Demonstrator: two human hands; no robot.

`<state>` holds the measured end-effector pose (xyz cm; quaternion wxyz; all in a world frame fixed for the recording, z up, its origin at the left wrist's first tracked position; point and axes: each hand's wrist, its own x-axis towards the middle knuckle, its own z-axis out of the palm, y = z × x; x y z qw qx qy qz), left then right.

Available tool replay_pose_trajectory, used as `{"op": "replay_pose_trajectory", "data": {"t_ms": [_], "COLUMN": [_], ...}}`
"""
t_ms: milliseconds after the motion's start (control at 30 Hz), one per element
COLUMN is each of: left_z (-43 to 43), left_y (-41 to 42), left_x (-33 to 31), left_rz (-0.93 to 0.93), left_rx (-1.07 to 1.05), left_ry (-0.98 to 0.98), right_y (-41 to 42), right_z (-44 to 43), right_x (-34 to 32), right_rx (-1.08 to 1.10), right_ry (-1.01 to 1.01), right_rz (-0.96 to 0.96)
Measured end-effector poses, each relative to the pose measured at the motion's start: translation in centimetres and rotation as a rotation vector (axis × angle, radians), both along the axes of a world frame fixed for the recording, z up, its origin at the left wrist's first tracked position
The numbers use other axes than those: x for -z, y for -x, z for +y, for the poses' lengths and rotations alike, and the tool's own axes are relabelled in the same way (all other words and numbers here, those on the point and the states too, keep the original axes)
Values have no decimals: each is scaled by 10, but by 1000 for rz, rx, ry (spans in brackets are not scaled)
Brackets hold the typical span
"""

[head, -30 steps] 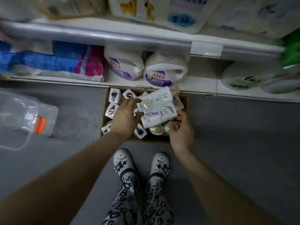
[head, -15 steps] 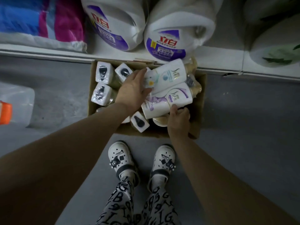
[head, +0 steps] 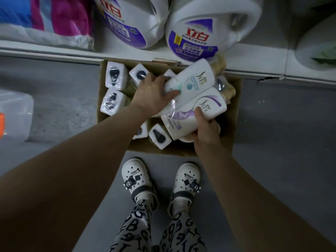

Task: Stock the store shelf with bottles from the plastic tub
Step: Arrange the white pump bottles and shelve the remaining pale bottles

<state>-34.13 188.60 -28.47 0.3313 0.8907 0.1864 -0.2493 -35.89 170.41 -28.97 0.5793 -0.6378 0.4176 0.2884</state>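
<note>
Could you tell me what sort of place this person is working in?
Most likely a shop aisle: a low white shelf holds big detergent jugs, and a cardboard box of bottles sits on the floor before it.

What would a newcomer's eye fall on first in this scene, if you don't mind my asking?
At centre, the left hand and right hand grip two white bottles over a cardboard box of upright wrapped bottles. Behind, two big white detergent jugs sit on the low shelf.
</note>
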Motion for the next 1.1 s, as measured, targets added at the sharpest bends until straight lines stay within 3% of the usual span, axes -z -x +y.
{"op": "replay_pose_trajectory", "data": {"t_ms": [267, 433, 600, 833, 1100], "left_z": [1, 3, 7, 12, 26], "left_y": [56, 97, 123, 140, 143], "left_x": [-11, -33, -72, -141, -241], "left_rz": [217, 282, 326, 229, 91], "left_rx": [-123, -494, -651, -785, -792], "left_ry": [198, 494, 738, 789, 763], "right_y": [7, 24, 24, 13, 2], "right_z": [-30, -34, -25, -12, 4], "right_x": [-18, -40, -75, -148, -240], "right_rx": [-277, -447, -583, -674, -753], "right_ry": [-80, -139, -139, -196, -228], "right_rz": [32, 57, 47, 2, -120]}}
